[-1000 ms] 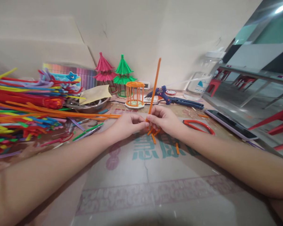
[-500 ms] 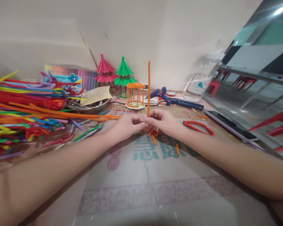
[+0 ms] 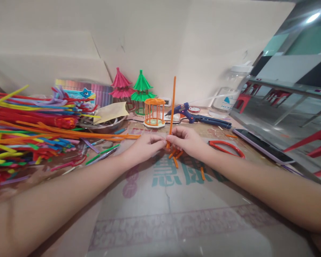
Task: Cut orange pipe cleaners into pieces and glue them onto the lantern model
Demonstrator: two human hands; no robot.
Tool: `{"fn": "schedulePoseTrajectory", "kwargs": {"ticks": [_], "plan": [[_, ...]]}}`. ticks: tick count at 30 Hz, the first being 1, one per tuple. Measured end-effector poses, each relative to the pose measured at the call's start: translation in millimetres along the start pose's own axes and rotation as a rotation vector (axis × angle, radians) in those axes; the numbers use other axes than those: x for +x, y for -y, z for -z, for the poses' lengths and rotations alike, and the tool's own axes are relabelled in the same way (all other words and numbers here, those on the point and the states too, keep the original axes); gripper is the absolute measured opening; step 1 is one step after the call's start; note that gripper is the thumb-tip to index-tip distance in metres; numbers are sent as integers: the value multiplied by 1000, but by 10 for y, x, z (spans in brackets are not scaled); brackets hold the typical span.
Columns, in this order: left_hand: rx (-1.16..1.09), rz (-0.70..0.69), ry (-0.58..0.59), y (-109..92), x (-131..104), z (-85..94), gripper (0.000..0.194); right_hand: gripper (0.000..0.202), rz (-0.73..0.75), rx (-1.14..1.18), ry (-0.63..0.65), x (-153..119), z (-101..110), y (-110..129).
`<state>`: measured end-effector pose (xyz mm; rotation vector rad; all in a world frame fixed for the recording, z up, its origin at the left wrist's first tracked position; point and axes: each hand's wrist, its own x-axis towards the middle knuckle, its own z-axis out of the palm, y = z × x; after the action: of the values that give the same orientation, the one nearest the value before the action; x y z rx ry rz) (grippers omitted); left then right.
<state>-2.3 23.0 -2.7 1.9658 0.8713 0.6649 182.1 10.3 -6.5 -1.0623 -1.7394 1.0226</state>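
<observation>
our right hand (image 3: pixel 186 138) pinches the orange stem (image 3: pixel 173 103) near its foot, long axis rising almost upright from that grip; whether our left hand (image 3: pixel 145 147), just beside, grasps too, we cannot tell.

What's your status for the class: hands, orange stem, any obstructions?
Right hand pinching orange stem, near upright. Left hand by its base, grip unclear. Short orange pieces below, possible clutter; red handles nearby.

Bottle (image 3: pixel 230 84): "OK"; table (image 3: pixel 192 210): green characters (image 3: pixel 167 174), unreadable.
</observation>
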Motion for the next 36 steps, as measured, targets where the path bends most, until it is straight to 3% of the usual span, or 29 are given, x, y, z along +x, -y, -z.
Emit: {"fn": "schedulePoseTrajectory", "kwargs": {"ticks": [8,36], "plan": [[2,3,-14,-74,-12,20,26,28,24,31,27,14,2,-31],[12,-49,17,22,-2,-2,26,34,11,28,20,4,-13,-16]]}}
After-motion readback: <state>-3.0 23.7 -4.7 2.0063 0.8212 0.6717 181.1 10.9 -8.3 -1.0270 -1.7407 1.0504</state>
